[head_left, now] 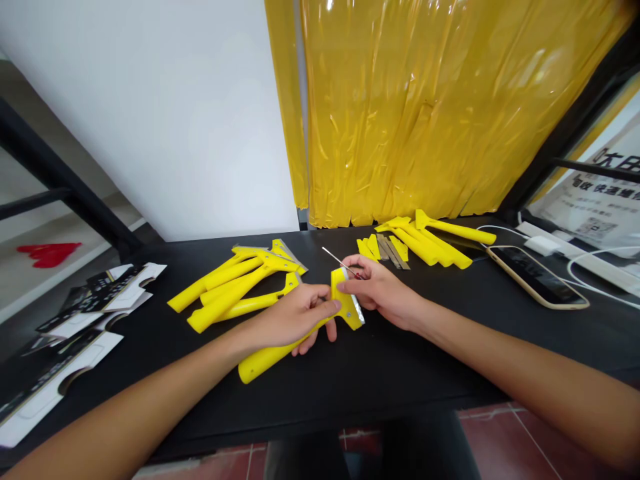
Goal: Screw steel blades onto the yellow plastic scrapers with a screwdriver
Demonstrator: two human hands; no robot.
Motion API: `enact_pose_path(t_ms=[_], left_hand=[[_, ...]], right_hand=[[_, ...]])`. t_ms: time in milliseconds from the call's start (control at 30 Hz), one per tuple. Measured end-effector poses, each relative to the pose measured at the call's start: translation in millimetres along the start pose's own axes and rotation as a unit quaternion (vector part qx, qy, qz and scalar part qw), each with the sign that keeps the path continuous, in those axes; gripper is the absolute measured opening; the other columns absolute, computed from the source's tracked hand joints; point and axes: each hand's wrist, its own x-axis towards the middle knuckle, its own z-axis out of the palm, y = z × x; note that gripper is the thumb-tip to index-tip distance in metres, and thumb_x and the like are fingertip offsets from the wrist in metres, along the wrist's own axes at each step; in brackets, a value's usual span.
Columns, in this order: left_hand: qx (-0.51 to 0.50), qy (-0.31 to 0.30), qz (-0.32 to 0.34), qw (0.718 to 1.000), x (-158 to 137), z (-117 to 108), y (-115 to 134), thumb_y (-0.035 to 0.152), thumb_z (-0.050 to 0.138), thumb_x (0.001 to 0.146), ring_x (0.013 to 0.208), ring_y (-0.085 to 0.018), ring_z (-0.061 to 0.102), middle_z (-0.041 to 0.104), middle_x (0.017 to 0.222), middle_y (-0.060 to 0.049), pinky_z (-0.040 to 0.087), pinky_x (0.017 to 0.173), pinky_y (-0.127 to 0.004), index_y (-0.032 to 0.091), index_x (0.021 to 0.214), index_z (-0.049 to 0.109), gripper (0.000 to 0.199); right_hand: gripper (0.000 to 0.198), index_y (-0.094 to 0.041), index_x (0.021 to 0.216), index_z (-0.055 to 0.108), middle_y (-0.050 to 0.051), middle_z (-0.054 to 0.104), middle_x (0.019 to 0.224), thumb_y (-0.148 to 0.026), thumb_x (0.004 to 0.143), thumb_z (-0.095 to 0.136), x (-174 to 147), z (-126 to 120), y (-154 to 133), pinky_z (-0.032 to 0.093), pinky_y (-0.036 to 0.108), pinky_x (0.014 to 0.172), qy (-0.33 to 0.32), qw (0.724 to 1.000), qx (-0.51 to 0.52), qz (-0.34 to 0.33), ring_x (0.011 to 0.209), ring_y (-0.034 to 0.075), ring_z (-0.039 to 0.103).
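My left hand (pixel 310 310) is wrapped round a yellow scraper (pixel 270 360), its handle slanting down to the left and its head up to the right, with a shiny metal blade along the head's edge. At that head, the fingers of my right hand (pixel 377 290) are closed on a thin screwdriver (pixel 333 255), its shaft pointing up and left; its handle is mostly hidden. The right thumb also presses the scraper's head. Left of my hands lies a pile of yellow scrapers (pixel 240 277) with metal blades.
Behind my right hand are loose blades (pixel 393 252), small yellow plates (pixel 370 247) and yellow scraper handles (pixel 430 243). A phone (pixel 537 277), white cables and a power strip (pixel 590 257) lie right. Printed cards (pixel 95 313) cover the black table's left side. A white panel (pixel 160 120) stands behind.
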Motion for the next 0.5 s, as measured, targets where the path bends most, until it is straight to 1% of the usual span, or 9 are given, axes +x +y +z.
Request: enact_pose_path(t_ms=[67,133,200,267,300,333,367,433,500], left_hand=[[0.015,-0.006,0.0,1.0,0,-1,0,0.05,0.045,0.098,0.038,-0.009,0.053,0.071,0.083,-0.004,0.037,0.032,-0.019,0.019,0.104,0.052,0.033],[0.042,0.003,0.001,0.999,0,-2,-1,0.05,0.046,0.097,0.04,-0.009,0.054,0.071,0.085,-0.005,0.038,0.033,-0.02,0.018,0.105,0.055,0.034],[0.082,0.047,0.004,0.996,0,-2,-2,0.049,0.05,0.095,0.043,-0.01,0.056,0.071,0.09,-0.004,0.041,0.036,-0.021,0.019,0.116,0.055,0.036],[0.156,0.129,0.022,0.979,-2,-1,-4,0.046,0.057,0.092,0.049,-0.012,0.06,0.07,0.096,-0.004,0.046,0.043,-0.024,0.023,0.136,0.044,0.051],[0.209,0.172,0.037,0.962,-3,0,-4,0.044,0.06,0.09,0.055,-0.014,0.063,0.069,0.101,-0.004,0.049,0.048,-0.025,0.026,0.144,0.036,0.062],[0.27,0.208,0.054,0.939,-4,2,-5,0.042,0.063,0.089,0.063,-0.016,0.066,0.069,0.108,-0.006,0.051,0.055,-0.027,0.028,0.149,0.03,0.069],[0.338,0.232,0.072,0.909,-6,4,-5,0.04,0.064,0.088,0.072,-0.019,0.069,0.068,0.115,-0.007,0.053,0.062,-0.029,0.029,0.151,0.028,0.074],[0.469,0.246,0.101,0.842,-9,9,-5,0.038,0.061,0.09,0.088,-0.024,0.07,0.065,0.125,-0.011,0.054,0.071,-0.033,0.027,0.153,0.028,0.072],[0.577,0.23,0.113,0.776,-11,14,-5,0.031,0.054,0.094,0.094,-0.027,0.07,0.064,0.125,-0.014,0.054,0.073,-0.035,0.021,0.152,0.033,0.063]], right_hand=[[0.031,-0.02,0.085,0.056,-0.012,0.035,0.056,-0.03,0.071,0.082,0,-2,-1,0.009,0.023,0.041,-0.04,0.998,-0.011,0.039,0.044,0.004,0.018],[0.03,-0.019,0.079,0.056,-0.012,0.033,0.054,-0.032,0.072,0.081,0,-4,-3,0.008,0.023,0.042,-0.058,0.997,-0.019,0.053,0.045,0.004,0.017],[0.031,-0.019,0.079,0.056,-0.012,0.033,0.054,-0.032,0.071,0.083,1,-7,-3,0.008,0.023,0.042,-0.053,0.997,-0.008,0.053,0.045,0.004,0.017],[0.033,-0.019,0.078,0.055,-0.012,0.03,0.053,-0.034,0.07,0.084,2,-9,-3,0.007,0.023,0.042,-0.048,0.997,0.011,0.056,0.045,0.004,0.016],[0.034,-0.019,0.076,0.054,-0.012,0.029,0.053,-0.035,0.07,0.084,3,-10,-3,0.007,0.023,0.042,-0.047,0.997,0.02,0.056,0.045,0.004,0.015],[0.035,-0.019,0.074,0.052,-0.012,0.028,0.053,-0.035,0.071,0.083,3,-10,-3,0.007,0.023,0.042,-0.047,0.997,0.028,0.056,0.045,0.004,0.015],[0.036,-0.019,0.072,0.05,-0.012,0.028,0.053,-0.035,0.071,0.083,4,-11,-3,0.007,0.023,0.042,-0.047,0.997,0.035,0.054,0.044,0.004,0.015],[0.038,-0.019,0.07,0.048,-0.012,0.029,0.052,-0.035,0.072,0.082,4,-11,-3,0.007,0.023,0.041,-0.05,0.996,0.043,0.052,0.043,0.003,0.016],[0.038,-0.019,0.069,0.047,-0.011,0.033,0.053,-0.035,0.073,0.081,4,-10,-3,0.007,0.023,0.041,-0.051,0.996,0.047,0.055,0.042,0.003,0.017]])
